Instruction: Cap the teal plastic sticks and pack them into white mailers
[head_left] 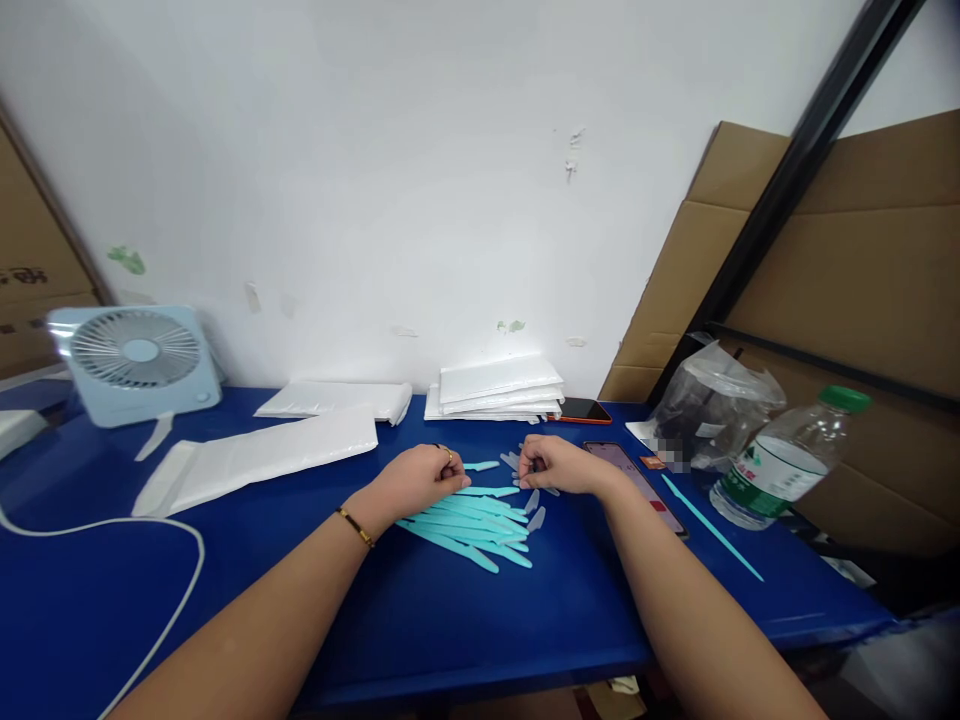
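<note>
My left hand (427, 482) is closed, pinching a turquoise eyebrow razor (480, 466) whose tip sticks out past the fingers. Just below it lies a loose pile of the same turquoise razors (465, 530), their blade ends pointing right. My right hand (559, 465) is bent down over several small clear plastic caps (534, 503), thumb and fingertips closed at one of them. The palm hides part of the cap group. A narrow gap separates the two hands.
White padded mailers (495, 385) are stacked by the wall, with more (262, 455) at left. A small fan (139, 365) and white cable (199, 560) are on the left. A phone (637, 480), single turquoise razor (712, 528), bagged cup (709, 400) and water bottle (784, 465) are at right.
</note>
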